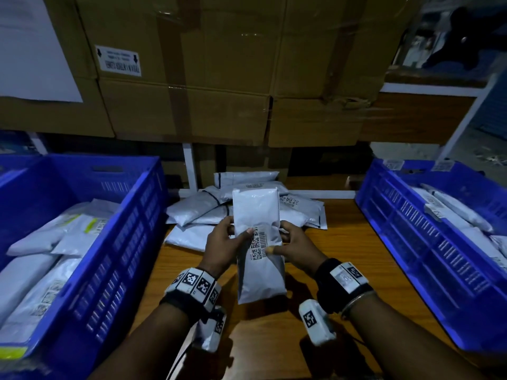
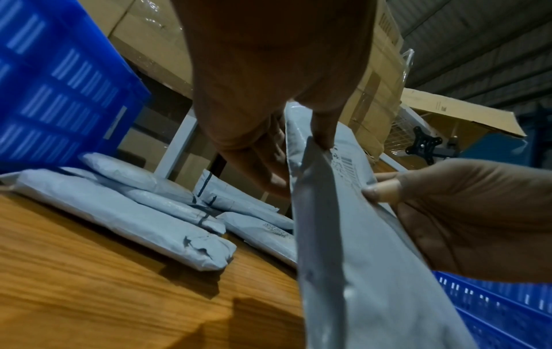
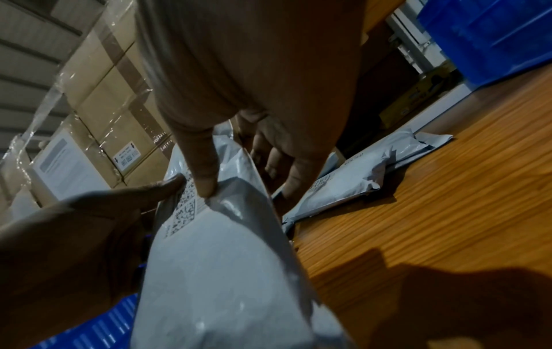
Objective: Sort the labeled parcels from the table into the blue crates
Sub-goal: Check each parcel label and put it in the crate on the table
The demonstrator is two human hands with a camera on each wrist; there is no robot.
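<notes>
I am holding one white parcel up over the tabletop, long way toward me, its label facing my eyes. This parcel is my landmark.

To its left stands the left blue crate, already carrying several white parcels. My left hand pinches the parcel's left edge, thumb on the front by the label, the other fingers behind. On the parcel's other edge my right hand pinches the same way, its thumb just beside the barcodes. To the right of the parcel stands the right blue crate, also with parcels in it.

To do this step well, I judge I should keep both thumbs off the printed codes, hold the film taut enough that the label lies flat, read it fully, then let one hand go and carry the parcel to the matching crate without dragging it through the pile behind it.

Hard to make out: the light is dim and the label print is too small for me to read, so I cannot tell which crate it belongs in. My fingers behind the parcel are hidden in the head view. The left crate's near corner and the right crate's far side are cut off, and the lowest parcels of the pile are covered.
</notes>
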